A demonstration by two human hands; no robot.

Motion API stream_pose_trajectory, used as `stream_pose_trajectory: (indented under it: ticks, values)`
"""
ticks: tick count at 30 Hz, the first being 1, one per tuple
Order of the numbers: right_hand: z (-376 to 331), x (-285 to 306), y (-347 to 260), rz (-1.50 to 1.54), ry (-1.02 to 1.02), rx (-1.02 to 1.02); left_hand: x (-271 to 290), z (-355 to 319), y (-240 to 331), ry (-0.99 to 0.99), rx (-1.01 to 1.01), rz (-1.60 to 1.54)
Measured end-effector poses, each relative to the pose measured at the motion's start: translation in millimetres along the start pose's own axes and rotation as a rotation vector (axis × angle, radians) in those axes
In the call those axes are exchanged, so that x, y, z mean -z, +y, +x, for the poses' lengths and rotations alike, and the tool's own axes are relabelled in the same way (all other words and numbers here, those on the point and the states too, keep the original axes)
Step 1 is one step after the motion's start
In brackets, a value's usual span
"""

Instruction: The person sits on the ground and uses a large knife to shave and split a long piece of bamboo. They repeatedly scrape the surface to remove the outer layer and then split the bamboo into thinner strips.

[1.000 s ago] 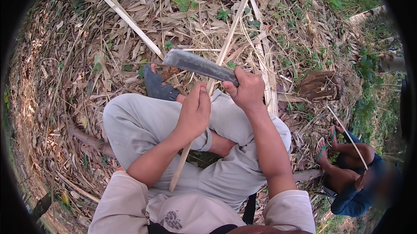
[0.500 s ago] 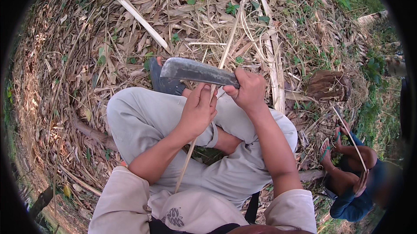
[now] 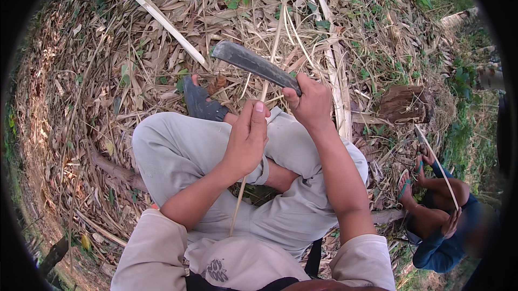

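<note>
My right hand (image 3: 310, 102) grips the machete (image 3: 253, 64); left hand (image 3: 248, 140) pinches the bamboo strip (image 3: 268, 69) running over my knee. I'd keep the blade shallow, angled away from the left fingers (image 3: 259, 113), strip taut.

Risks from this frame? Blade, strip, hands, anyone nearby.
1. The left hand grips the thin bamboo strip close under the machete held in the right hand; a slip could likely cut the fingers.
2. The strip runs down across the lap, so a deflected blade might hit the legs.
3. Another person sits close on the right, possibly within swing range.
</note>
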State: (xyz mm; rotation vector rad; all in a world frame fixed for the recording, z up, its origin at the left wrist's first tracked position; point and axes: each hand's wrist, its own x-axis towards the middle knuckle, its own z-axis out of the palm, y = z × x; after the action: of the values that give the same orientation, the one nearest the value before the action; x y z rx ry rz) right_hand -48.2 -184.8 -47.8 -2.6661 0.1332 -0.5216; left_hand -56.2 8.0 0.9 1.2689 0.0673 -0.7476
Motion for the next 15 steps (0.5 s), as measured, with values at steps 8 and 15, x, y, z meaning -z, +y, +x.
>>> stream_pose_trajectory:
  ticks: [8, 15]
  values:
    - [7.9, 8.7, 14.5, -0.046, 0.030, 0.008, 1.3, 0.3, -12.9, -0.022, -0.142, 0.214]
    - [-2.0, 10.0, -15.0, -0.073, 0.030, 0.159, 4.3, 1.4, -2.2, -0.041, -0.046, 0.139]
